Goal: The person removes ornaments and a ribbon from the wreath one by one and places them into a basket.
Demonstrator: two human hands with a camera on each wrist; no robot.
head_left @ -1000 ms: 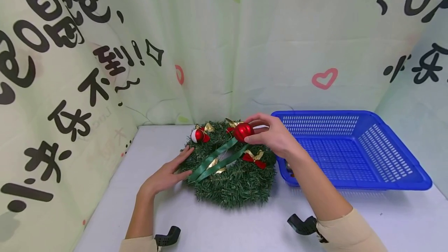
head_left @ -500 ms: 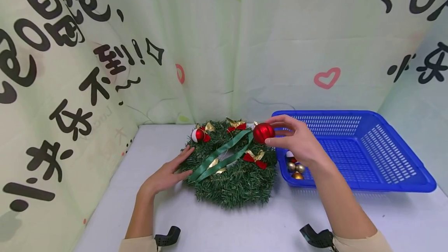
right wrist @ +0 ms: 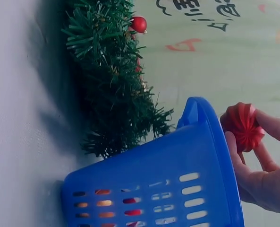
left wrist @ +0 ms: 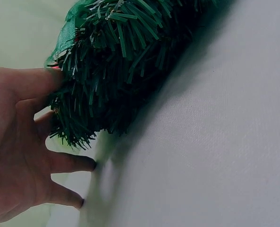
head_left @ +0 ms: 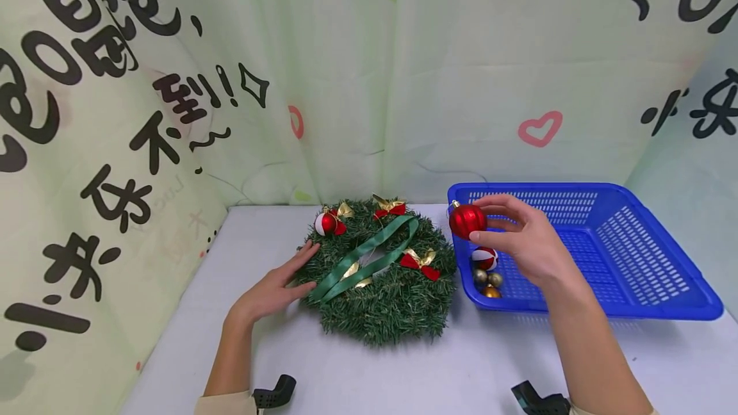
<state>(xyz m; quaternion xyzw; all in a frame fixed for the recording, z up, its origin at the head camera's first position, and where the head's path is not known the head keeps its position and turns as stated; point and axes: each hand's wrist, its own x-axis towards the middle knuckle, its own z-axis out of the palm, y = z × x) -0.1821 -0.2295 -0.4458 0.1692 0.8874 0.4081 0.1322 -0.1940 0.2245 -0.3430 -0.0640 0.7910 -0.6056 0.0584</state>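
A ribbed red bauble [head_left: 467, 221] with a gold cap is pinched between the thumb and fingers of my right hand [head_left: 521, 235], above the left rim of the blue basket [head_left: 634, 312]. The right wrist view shows the same bauble [right wrist: 244, 126] just past the basket rim. My left hand [head_left: 279, 284] rests against the left edge of a green wreath [head_left: 380, 322], its fingers spread. In the left wrist view, some fingertips of the left hand [left wrist: 21, 151] reach the white tabletop. A green ribbon loop [head_left: 369, 248] lies across the wreath.
Red and gold bows [head_left: 421, 264] and a red-and-white bauble [head_left: 327, 223] sit on the wreath. Inside the basket's left end lie another red-and-white bauble [head_left: 485, 258] and several small gold-toned balls [head_left: 492, 291]. A printed curtain [head_left: 450, 82] hangs behind the white table [head_left: 369, 376].
My right hand has carried the red bauble rightward from above the wreath to over the basket's left rim. The left hand and the wreath have stayed nearly still.
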